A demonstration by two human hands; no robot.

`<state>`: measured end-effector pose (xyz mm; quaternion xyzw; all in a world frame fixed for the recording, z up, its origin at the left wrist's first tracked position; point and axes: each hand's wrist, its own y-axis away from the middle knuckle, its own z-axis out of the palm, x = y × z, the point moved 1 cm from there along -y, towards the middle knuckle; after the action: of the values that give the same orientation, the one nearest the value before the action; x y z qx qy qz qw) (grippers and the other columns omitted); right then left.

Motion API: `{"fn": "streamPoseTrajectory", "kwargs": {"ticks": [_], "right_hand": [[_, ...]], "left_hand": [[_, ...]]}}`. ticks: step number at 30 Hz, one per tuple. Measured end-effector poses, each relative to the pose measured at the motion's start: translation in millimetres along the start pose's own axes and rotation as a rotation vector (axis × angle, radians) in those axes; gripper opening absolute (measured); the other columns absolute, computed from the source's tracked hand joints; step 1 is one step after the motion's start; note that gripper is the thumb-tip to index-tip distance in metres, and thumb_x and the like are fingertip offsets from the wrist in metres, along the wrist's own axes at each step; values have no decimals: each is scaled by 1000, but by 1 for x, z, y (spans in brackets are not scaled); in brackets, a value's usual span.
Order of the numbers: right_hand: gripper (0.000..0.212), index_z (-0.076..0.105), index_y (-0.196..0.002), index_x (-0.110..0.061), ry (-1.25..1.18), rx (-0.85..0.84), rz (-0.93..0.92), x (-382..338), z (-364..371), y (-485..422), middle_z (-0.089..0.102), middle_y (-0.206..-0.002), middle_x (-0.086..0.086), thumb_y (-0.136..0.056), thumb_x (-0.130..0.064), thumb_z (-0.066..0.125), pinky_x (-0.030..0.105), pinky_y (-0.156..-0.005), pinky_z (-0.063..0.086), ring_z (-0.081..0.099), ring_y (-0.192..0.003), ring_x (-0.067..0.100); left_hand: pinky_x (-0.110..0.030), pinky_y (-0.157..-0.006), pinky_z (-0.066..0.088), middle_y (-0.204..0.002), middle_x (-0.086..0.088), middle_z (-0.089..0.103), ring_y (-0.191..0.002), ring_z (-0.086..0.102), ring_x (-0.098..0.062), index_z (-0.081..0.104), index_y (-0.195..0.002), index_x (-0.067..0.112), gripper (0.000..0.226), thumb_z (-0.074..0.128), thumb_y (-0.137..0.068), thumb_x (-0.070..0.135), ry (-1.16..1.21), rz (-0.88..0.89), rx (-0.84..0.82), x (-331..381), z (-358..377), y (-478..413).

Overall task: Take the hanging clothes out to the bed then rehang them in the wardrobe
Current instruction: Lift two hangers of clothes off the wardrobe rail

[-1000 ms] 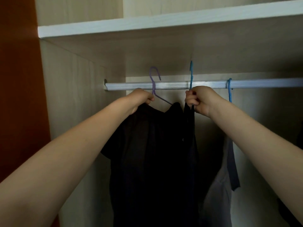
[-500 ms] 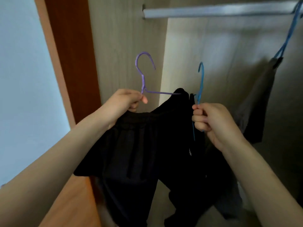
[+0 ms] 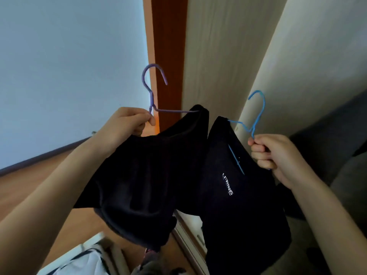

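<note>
My left hand (image 3: pixel 125 125) grips a purple wire hanger (image 3: pixel 152 90) at its neck, with a black garment (image 3: pixel 139 175) draped from it. My right hand (image 3: pixel 276 155) grips a blue wire hanger (image 3: pixel 256 114) below its hook. That one carries a black T-shirt (image 3: pixel 238 205) with a small white logo. Both hangers are held in the air, away from the wardrobe rail, which is out of view. The two garments hang side by side in front of me.
The wardrobe's pale side panel (image 3: pixel 218 56) and its reddish-brown door edge (image 3: pixel 168 46) rise behind the hangers. A light blue wall (image 3: pixel 69 66) is on the left above a wooden floor (image 3: pixel 29 185). A dark grey garment (image 3: pixel 337 145) shows inside the wardrobe on the right. White fabric (image 3: pixel 83 261) lies low left.
Both hands have lifted the two hangers off the rail and carried them down and left, out of the wardrobe. The view has swung toward the wall and floor.
</note>
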<state>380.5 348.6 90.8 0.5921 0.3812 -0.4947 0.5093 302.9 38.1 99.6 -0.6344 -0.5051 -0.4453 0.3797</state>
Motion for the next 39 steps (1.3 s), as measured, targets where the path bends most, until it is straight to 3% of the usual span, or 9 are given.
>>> {"fn": "streamPoseTrajectory", "kwargs": {"ticks": [3, 6, 12, 15, 22, 27, 35, 39], "right_hand": [[27, 49, -76, -5, 67, -159, 79, 12, 17, -6, 31, -51, -3, -95, -2, 31, 11, -31, 12, 21, -35, 1], [25, 50, -77, -4, 153, -295, 101, 24, 45, -15, 31, -52, -3, -95, -2, 33, 13, -33, 12, 20, -38, 3], [24, 50, -75, -3, 210, -444, 61, 27, 123, -50, 28, -53, -3, -93, -1, 33, 11, -33, 12, 19, -37, 3], [26, 52, -74, -4, 234, -482, 38, 28, 169, -73, 29, -51, -5, -92, -1, 34, 12, -32, 13, 20, -37, 3], [28, 52, -70, -4, 278, -555, -11, 30, 304, -143, 30, -46, -7, -90, 1, 33, 15, -32, 14, 21, -35, 4], [28, 51, -70, -5, 258, -597, 2, 23, 409, -198, 31, -42, -9, -91, 0, 33, 13, -31, 13, 20, -33, 3], [27, 49, -72, -6, 267, -762, 70, 26, 568, -279, 32, -43, -4, -93, -2, 33, 17, -32, 14, 21, -34, 4], [25, 50, -72, -6, 299, -884, 103, 42, 658, -331, 32, -45, -7, -90, -2, 34, 16, -34, 13, 21, -35, 5]], "left_hand": [[-13, -43, 24, -55, 2, 28, -48, 25, -10, 62, -82, 0, 27, 44, -98, 11, 16, -54, 112, -21, -33, 28], [-12, -43, 25, -52, 6, 29, -49, 26, -10, 64, -83, 1, 28, 45, -99, 15, 50, -138, 241, -47, -70, 56], [-14, -41, 25, -50, 6, 33, -46, 29, -9, 69, -74, 11, 33, 47, -98, 17, 100, -251, 472, -86, -152, 104], [-17, -43, 23, -47, 8, 34, -46, 28, -10, 70, -78, 7, 32, 47, -97, 16, 90, -274, 594, -109, -200, 125], [-12, -39, 28, -44, 9, 37, -40, 34, -7, 70, -78, 7, 28, 64, -83, 33, 148, -341, 900, -155, -307, 154], [-12, -40, 24, -41, 12, 35, -38, 31, -4, 64, -77, 10, 28, 45, -97, 17, 132, -333, 1088, -189, -370, 155], [-12, -42, 30, -52, 1, 39, -44, 35, -9, 66, -80, 6, 25, 48, -97, 12, 239, -480, 1332, -245, -411, 136], [-12, -40, 27, -48, 2, 33, -40, 30, -8, 63, -71, 7, 32, 45, -98, 7, 293, -519, 1517, -286, -425, 108]]}}
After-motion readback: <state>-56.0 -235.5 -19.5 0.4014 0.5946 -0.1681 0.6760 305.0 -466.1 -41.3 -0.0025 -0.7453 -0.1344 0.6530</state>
